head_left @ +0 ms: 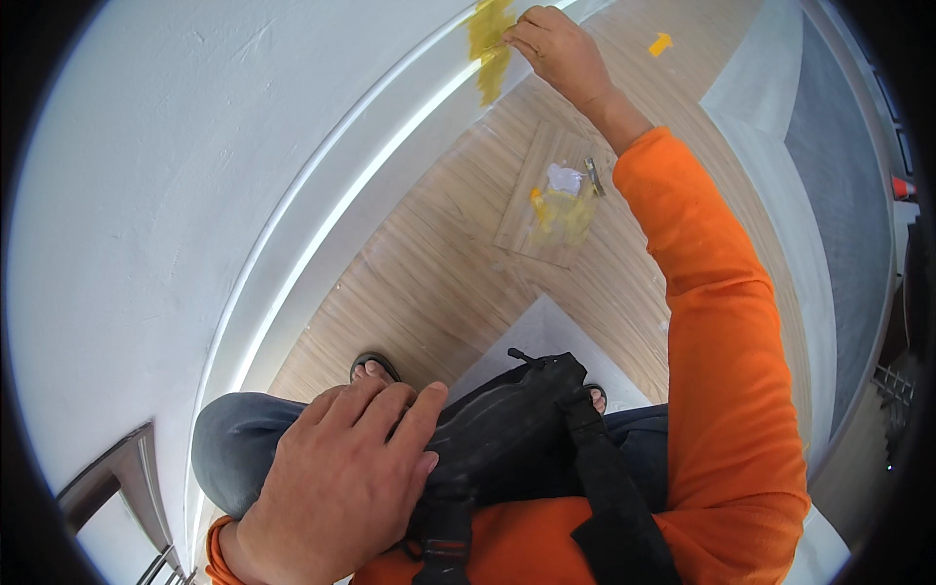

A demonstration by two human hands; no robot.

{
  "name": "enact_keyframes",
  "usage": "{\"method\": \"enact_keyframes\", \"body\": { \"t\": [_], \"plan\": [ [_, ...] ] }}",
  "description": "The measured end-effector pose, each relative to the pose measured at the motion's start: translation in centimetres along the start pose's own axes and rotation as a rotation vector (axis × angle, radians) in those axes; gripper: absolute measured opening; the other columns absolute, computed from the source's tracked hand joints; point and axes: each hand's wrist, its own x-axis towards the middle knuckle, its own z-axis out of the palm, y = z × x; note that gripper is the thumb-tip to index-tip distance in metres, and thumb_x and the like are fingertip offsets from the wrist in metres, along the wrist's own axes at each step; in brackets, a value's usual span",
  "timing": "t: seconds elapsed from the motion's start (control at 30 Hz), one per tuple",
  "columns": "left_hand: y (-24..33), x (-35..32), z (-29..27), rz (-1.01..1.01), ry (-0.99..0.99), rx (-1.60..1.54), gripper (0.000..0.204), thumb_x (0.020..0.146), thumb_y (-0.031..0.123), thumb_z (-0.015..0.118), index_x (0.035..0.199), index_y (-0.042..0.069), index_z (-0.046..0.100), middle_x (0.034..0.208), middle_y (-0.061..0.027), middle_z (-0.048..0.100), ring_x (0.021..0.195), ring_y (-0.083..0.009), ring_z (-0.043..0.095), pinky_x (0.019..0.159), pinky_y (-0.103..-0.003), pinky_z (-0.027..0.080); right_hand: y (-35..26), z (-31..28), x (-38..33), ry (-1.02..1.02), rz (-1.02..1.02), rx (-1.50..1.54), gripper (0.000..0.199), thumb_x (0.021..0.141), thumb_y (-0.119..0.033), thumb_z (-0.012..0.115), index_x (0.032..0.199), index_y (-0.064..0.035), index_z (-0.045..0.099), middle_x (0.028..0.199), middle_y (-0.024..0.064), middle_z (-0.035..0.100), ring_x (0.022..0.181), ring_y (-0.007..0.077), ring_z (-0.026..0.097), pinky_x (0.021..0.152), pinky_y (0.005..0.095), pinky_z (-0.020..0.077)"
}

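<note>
One white wall (146, 195) is filling the left of the view, its pale baseboard (322, 205) running along the wooden floor (429, 263). The person is crouching, a black bag (517, 419) hanging over the knees. On a loose plank (526, 210) a crumpled wad of yellow tape (565, 210) is lying. The left hand (341, 478) is resting open on the knee. The right hand (561, 49) is pinching a yellow tape strip (487, 44) stuck to the baseboard.
</note>
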Motion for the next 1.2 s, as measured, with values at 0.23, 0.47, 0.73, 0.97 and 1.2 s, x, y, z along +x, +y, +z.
{"method": "enact_keyframes", "body": {
  "t": [0.23, 0.47, 0.73, 0.97, 1.2],
  "plan": [
    [-0.5, 0.2, 0.1, 0.034, 0.005, -0.035, 0.060, 0.083, 0.015, 0.081, 0.139, 0.007, 0.062, 0.130, -0.0145, 0.070, 0.119, -0.0341, 0.067, 0.104, -0.044, 0.053, 0.0, 1.4, 0.7, 0.063, 0.064, -0.023, 0.006, 0.088, -0.008, 0.072, 0.092, -0.0082, 0.067, 0.090, 0.0122, 0.062, 0.088, 0.0338, 0.064, 0.074, 0.0430, 0.0541],
    [-0.2, 0.6, -0.2, 0.030, 0.009, -0.016, 0.060, 0.083, 0.016, 0.081, 0.139, 0.007, 0.062, 0.129, -0.0139, 0.070, 0.119, -0.0340, 0.067, 0.103, -0.044, 0.054, 0.7, 0.2, -2.9, 0.257, 0.220, -0.098, 0.008, 0.092, -0.009, 0.073, 0.091, -0.0030, 0.069, 0.086, 0.0141, 0.065, 0.081, 0.0322, 0.067, 0.069, 0.0420, 0.0553],
    [-0.1, 1.0, -0.2, 0.031, 0.019, -0.016, 0.060, 0.083, 0.016, 0.081, 0.139, 0.007, 0.062, 0.131, -0.0138, 0.070, 0.120, -0.0339, 0.067, 0.103, -0.044, 0.053, 0.2, -0.1, -2.5, 0.077, 0.373, 0.152, 0.008, 0.095, -0.014, 0.077, 0.101, -0.0098, 0.078, 0.089, 0.0033, 0.068, 0.080, 0.0207, 0.067, 0.073, 0.0362, 0.0558],
    [-0.3, 0.8, -0.2, 0.052, 0.028, -0.015, 0.059, 0.084, 0.017, 0.080, 0.139, 0.008, 0.062, 0.131, -0.0134, 0.070, 0.122, -0.0332, 0.066, 0.104, -0.044, 0.053, -2.6, 0.0, 0.5, 0.181, 1.544, 1.142, 0.020, 0.092, -0.018, 0.080, 0.088, 0.0011, 0.074, 0.082, 0.0069, 0.071, 0.069, 0.0144, 0.065, 0.060, 0.0265, 0.0536],
    [-0.4, 0.8, -0.5, 0.108, 0.011, -0.049, 0.057, 0.085, 0.018, 0.080, 0.139, 0.008, 0.063, 0.129, -0.0131, 0.070, 0.122, -0.0327, 0.066, 0.105, -0.043, 0.053, -6.2, 2.7, -0.4, 0.604, 1.461, 0.498, 0.011, 0.091, -0.010, 0.079, 0.090, -0.0018, 0.072, 0.083, 0.0046, 0.071, 0.072, 0.0137, 0.065, 0.067, 0.0290, 0.0548]
  ]
}}
